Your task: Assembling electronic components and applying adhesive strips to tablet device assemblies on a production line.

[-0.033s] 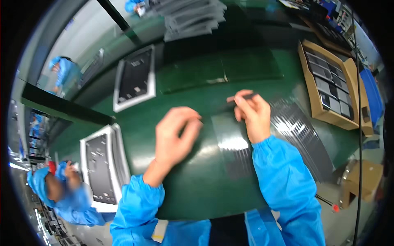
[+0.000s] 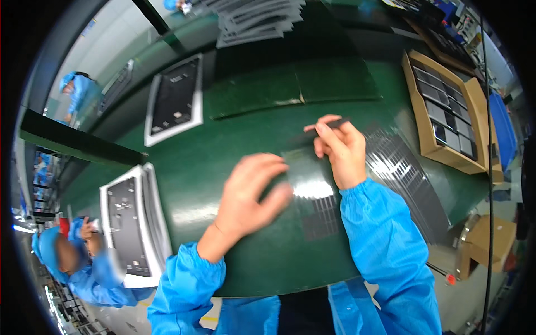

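My right hand (image 2: 344,153) pinches a small, thin, dark strip (image 2: 338,123) between thumb and fingers, above the green worktop. Its exact kind is too small to make out. To the left, my left hand (image 2: 251,195) hangs over the worktop with thumb and fingers apart, slightly blurred and holding nothing visible. Between and below the hands lies a clear sheet with dark rectangular pieces (image 2: 321,218). Beside my right forearm rests a stack of shiny sheets with dark strips (image 2: 410,178).
At the right stands an open cardboard box (image 2: 416,106) with several dark and grey blocks. Dark panels on white backing (image 2: 128,229) lie at the left, near a co-worker in blue (image 2: 84,273). Another such panel (image 2: 176,100) lies farther back. Grey sheets (image 2: 259,25) are piled at the far side.
My left hand has shifted to the right, toward my right hand, its thumb and fingers still apart. The right hand keeps hold of the dark strip. The whole view has shifted slightly.
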